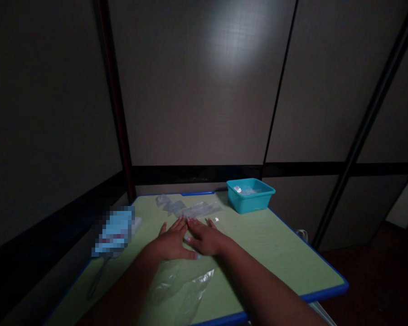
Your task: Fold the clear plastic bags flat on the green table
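My left hand (172,243) lies palm down near the middle of the table, fingers stretched forward and thumb out to the right. Beside it my right hand (206,238) is also palm down and open, its fingertips meeting the left ones. Closer to me, a thin clear plastic bag (195,290) lies loose and wrinkled below the hands. Just beyond the fingertips rests a flat clear plastic bag (201,209), with more crumpled clear plastic (172,206) to its left. What lies directly under my palms is hidden.
A turquoise plastic basket (251,203) with clear plastic inside stands at the back right of the pale green table (275,253), which has a blue edge. At the left sits a pixelated light blue object (114,232). Dark wardrobe-like panels (197,90) rise behind.
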Motion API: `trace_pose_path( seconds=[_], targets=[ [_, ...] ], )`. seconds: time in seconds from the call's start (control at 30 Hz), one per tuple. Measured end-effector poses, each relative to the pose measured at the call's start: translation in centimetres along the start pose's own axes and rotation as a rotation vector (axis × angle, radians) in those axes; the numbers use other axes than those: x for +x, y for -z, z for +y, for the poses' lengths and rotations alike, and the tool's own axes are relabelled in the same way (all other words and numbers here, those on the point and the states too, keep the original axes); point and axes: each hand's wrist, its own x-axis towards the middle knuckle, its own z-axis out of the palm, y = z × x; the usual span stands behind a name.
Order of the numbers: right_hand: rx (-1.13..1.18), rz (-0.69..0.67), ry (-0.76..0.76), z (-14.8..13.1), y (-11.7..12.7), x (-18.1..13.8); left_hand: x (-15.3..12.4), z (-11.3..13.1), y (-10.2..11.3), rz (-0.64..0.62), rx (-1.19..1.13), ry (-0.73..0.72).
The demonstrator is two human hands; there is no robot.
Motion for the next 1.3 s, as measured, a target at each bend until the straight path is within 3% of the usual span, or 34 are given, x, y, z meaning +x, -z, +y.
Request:
trace_pose_path(
  seconds=[0.33,0.53,0.63,0.73,0.9,1.03,1.2,1.3],
  targets=[
    [-0.184,0.051,-0.167,1.3,0.1,-0.8,0.1,0.1,0.1,-0.023,0.042,0.016],
    [-0.351,0.110,-0.439,2.3,1.3,-2.3,0.0,0.1,0.2,-0.032,0.086,0.028],
    [-0.458,0.246,-0.591,1.8,1.6,-2.9,-0.1,0.1,0.2,-0.009,0.082,0.014],
    [-0.526,0.355,-0.509,0.8,1.0,-3.4,0.1,-0.1,-0.1,0.067,0.060,0.027],
    [-0.406,0.195,-0.445,0.1,-0.9,-3.9,0.8,-0.1,-0.2,0.318,0.064,0.111],
    [-0.425,0.210,-0.455,0.4,-1.4,-4.0,0.2,2.8,0.4,0.395,0.088,0.064],
    [-0.530,0.142,-0.397,1.3,-1.3,-4.0,-1.7,9.1,0.0,0.252,-0.067,-0.080],
    [-0.585,0.091,-0.411,1.4,-1.2,-4.0,-2.6,10.8,-1.2,0.194,-0.149,-0.057]
  ],
)
